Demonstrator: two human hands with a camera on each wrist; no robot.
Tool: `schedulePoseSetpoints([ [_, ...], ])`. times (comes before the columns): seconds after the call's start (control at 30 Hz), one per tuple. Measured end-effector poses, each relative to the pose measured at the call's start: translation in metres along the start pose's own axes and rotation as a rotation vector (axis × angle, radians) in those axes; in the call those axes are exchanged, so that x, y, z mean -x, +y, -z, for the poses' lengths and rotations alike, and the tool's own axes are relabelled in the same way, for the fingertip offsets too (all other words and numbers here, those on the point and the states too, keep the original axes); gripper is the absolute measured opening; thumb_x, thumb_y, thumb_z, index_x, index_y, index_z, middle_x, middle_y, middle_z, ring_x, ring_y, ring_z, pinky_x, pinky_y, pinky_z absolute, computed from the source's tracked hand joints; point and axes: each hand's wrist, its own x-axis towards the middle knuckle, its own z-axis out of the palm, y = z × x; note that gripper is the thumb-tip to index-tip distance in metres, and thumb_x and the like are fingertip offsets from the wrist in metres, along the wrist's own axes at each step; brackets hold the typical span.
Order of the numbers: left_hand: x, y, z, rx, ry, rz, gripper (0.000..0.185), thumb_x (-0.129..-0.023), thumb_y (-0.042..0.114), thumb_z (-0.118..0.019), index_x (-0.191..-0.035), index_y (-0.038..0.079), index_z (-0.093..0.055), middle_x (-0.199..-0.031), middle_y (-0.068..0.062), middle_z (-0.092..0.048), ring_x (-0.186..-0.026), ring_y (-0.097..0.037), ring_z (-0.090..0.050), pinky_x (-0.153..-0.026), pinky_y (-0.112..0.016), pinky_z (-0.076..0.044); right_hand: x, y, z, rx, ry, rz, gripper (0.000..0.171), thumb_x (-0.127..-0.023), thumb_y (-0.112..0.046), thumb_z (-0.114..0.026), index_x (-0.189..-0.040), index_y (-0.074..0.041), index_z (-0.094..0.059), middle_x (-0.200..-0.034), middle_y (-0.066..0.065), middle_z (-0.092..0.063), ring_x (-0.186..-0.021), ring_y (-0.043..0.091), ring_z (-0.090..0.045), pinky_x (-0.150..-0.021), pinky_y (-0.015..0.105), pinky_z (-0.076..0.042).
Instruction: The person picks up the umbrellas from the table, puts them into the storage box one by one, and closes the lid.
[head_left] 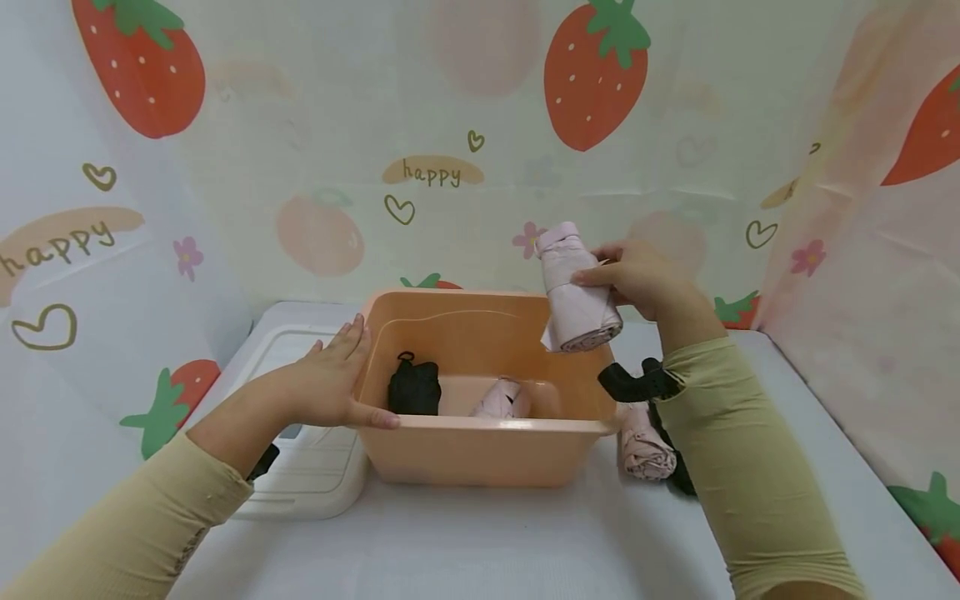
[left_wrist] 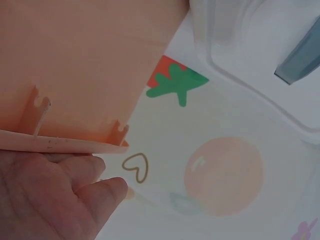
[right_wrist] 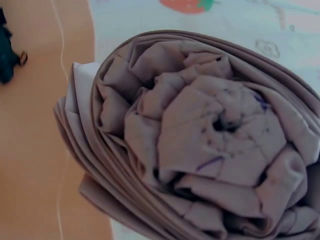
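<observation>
My right hand point(head_left: 641, 279) grips a rolled pink fabric bundle point(head_left: 579, 292) above the right back part of the peach plastic bin point(head_left: 472, 454). The right wrist view is filled by the coiled, folded end of the bundle point(right_wrist: 220, 125); no fingers show there. My left hand point(head_left: 330, 379) rests spread along the bin's left rim, thumb over the front corner. In the left wrist view that hand point(left_wrist: 55, 195) lies against the underside of the rim point(left_wrist: 60, 142). Inside the bin are a black fabric pouch point(head_left: 415, 387) with a small loop and another pink roll point(head_left: 498, 398), partly hidden by the front wall.
Left of the bin a white lid point(head_left: 322, 475) with a grey-blue latch point(left_wrist: 302, 55) lies on the white table point(head_left: 450, 542). To the right are another pink roll point(head_left: 645, 446) and a black item, partly behind my right forearm. Strawberry-print sheets point(head_left: 337, 125) stand around the table.
</observation>
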Motion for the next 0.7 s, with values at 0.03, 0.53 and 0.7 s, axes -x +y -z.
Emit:
schedulePoseSetpoints([
  [0.03,0.000,0.000,0.000,0.002,-0.001,0.001,0.138,-0.056,0.087,-0.049,-0.142,-0.008,0.005,-0.149,-0.022,0.013,-0.137,-0.037,0.007,-0.106,-0.059,-0.003,-0.003,-0.002,-0.005,-0.005,-0.005,0.000,0.047,-0.087,-0.017,-0.062,-0.127,0.004,-0.046,-0.102,0.012,-0.055,-0.075,0.013,-0.060,-0.069,0.026,-0.052],
  [0.53,-0.002,-0.002,-0.002,0.012,0.008,0.007,0.139,-0.055,0.086,-0.050,-0.142,-0.008,0.004,-0.150,-0.022,0.013,-0.138,-0.037,0.007,-0.106,-0.058,-0.004,-0.031,-0.020,-0.084,0.016,-0.135,-0.018,0.036,-0.083,-0.013,-0.066,-0.114,0.004,-0.056,-0.095,0.013,-0.059,-0.072,0.017,-0.061,-0.065,0.028,-0.053],
  [0.7,-0.003,-0.003,-0.003,0.014,0.013,0.011,0.140,-0.054,0.086,-0.051,-0.142,-0.007,0.004,-0.150,-0.022,0.013,-0.138,-0.037,0.006,-0.106,-0.058,-0.004,-0.035,-0.024,-0.103,0.072,-0.146,-0.009,0.031,-0.082,-0.015,-0.068,-0.106,0.002,-0.060,-0.088,0.011,-0.060,-0.067,0.016,-0.059,-0.059,0.026,-0.052],
])
